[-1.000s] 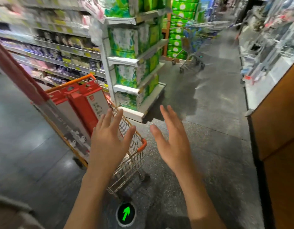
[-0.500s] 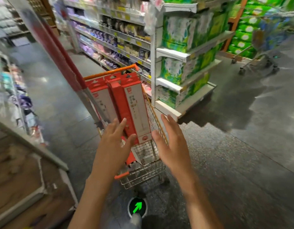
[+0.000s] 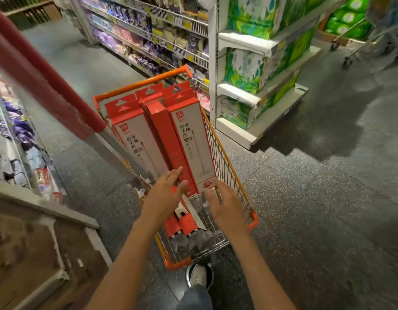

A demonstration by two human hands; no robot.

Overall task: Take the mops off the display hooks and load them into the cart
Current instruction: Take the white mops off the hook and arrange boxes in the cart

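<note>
Left hand [image 3: 165, 193] nears mop boxes [image 3: 193, 139] leaning away.

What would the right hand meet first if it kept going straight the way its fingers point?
Probably the bottom end of the rightmost mop box leaning in the cart; the right hand looks just short of it, though depth is unclear.

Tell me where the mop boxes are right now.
The mop boxes stand tilted in the orange cart at the view's centre, just beyond the open left hand and right hand.

Three boxed mops [image 3: 193, 139] leaned in one cart [image 3: 227, 153]; two hands [image 3: 164, 195] reached in; a second cart [image 3: 372, 36] stood at two o'clock.
</note>
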